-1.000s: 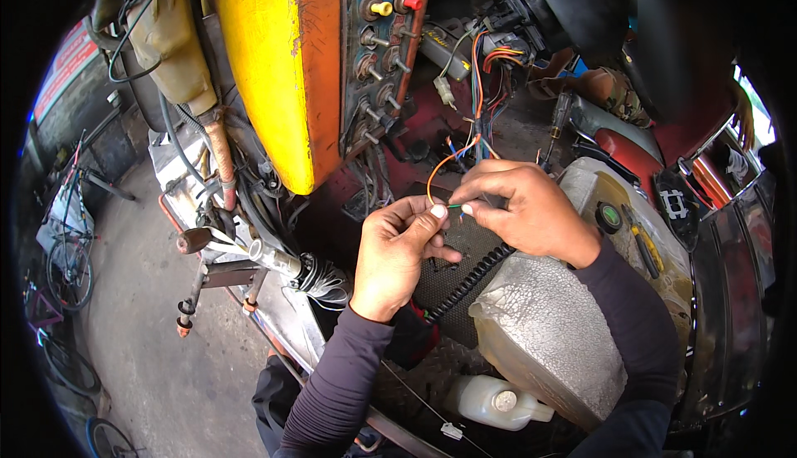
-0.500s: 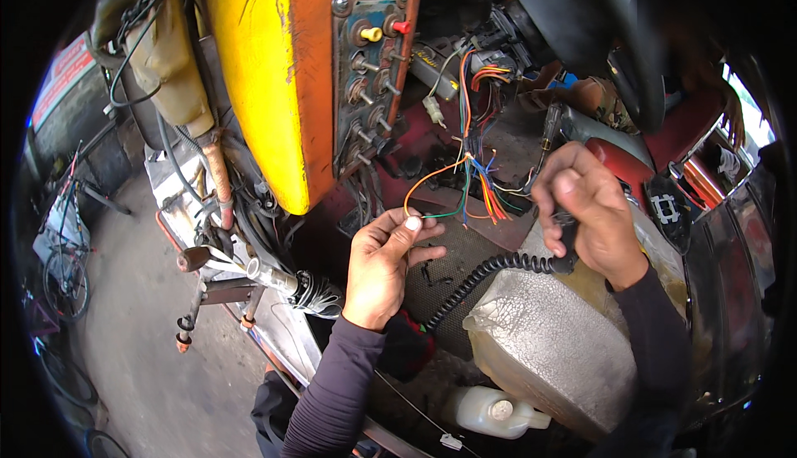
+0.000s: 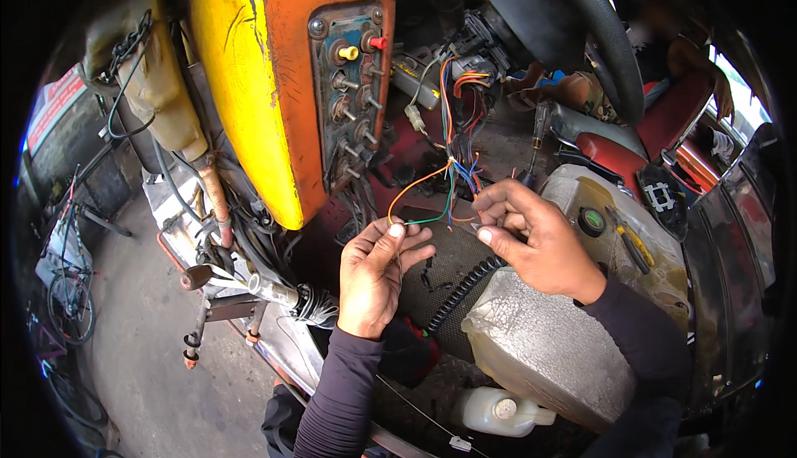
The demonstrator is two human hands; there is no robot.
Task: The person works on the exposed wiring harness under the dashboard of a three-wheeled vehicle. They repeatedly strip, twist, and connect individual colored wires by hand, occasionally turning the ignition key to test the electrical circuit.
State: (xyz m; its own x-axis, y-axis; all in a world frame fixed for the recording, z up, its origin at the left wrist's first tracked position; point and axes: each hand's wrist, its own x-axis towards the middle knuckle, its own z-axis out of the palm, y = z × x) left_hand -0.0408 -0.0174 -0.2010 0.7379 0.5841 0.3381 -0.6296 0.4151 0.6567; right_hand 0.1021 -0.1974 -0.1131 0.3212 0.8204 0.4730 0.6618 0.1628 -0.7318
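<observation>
My left hand (image 3: pixel 374 271) is closed, thumb and forefinger pinching the ends of an orange wire (image 3: pixel 413 182) and a green wire (image 3: pixel 426 219). Both come out of a loose wire bundle (image 3: pixel 452 163) hanging below the steering column. Right of it, my right hand (image 3: pixel 540 246) is closed with the palm down, its fingertips close to the hanging wires. A black coiled cord (image 3: pixel 465 292) runs up under this hand. A small pointed tip shows between its thumb and forefinger, seemingly a probe on that cord; its handle is hidden by the hand.
An orange and yellow panel with toggle switches (image 3: pixel 353 97) stands left of the wires, the steering wheel (image 3: pixel 610 43) above right. A roll of tape (image 3: pixel 591 221) and yellow-handled pliers (image 3: pixel 635 249) lie at the right. Below are a cracked silver cushion (image 3: pixel 552 333) and white jug (image 3: pixel 502 412).
My right hand has moved left and down toward the wires, turning palm down over the black cord end. The tape and pliers have come into sight. My left hand keeps its pinch.
</observation>
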